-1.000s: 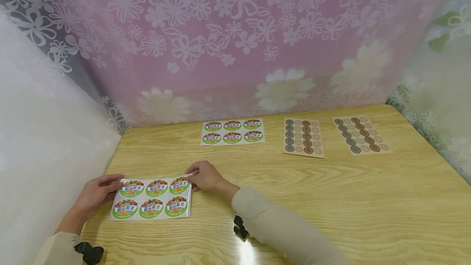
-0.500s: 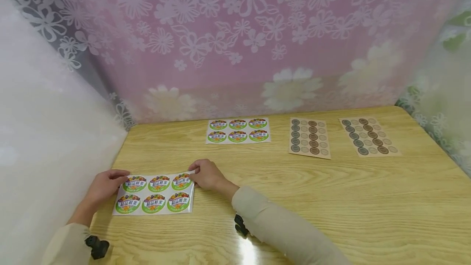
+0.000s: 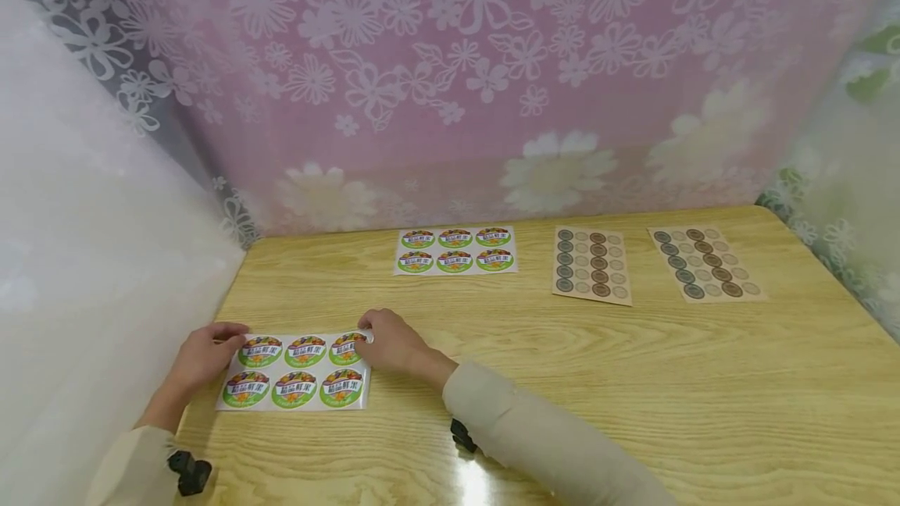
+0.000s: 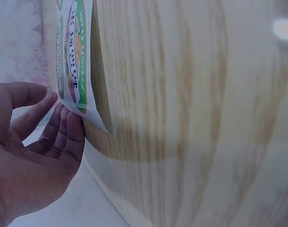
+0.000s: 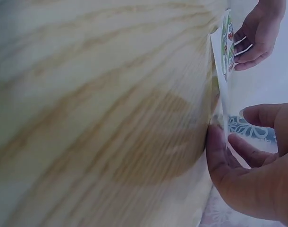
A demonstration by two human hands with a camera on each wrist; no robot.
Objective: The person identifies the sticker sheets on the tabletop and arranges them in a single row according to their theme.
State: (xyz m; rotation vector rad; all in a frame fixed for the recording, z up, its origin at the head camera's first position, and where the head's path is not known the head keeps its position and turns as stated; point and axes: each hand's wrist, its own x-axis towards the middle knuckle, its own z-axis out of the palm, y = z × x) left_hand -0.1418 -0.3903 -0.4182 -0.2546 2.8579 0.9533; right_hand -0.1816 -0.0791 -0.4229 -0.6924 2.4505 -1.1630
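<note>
A white sheet of round fruit stickers [image 3: 318, 375], green at the bottom with colourful fruit on top, lies at the left of the wooden table. My left hand [image 3: 204, 358] pinches its far left corner between thumb and fingers. At the far right corner, my right hand [image 3: 395, 343] holds the edge, its thumb side over one sticker. In the right wrist view, a fingertip [image 5: 216, 137] sits under the sheet's edge while the thumb [image 5: 263, 115] stands off it. The left wrist view shows the sheet's near edge [image 4: 97, 111] raised a little over the table.
A second fruit sticker sheet [image 3: 455, 250] lies at the table's back edge. Two brown sheets of small round stickers, one upright [image 3: 592, 265] and one slanted [image 3: 707, 264], lie further right. A white floral curtain [image 3: 126, 256] hangs close by my left hand; a pink one [image 3: 436, 100] closes the back.
The head view has turned slightly left. Both hands have shifted the fruit sticker sheet a little away from my body, and the right hand's fingers have changed position at the corner.
</note>
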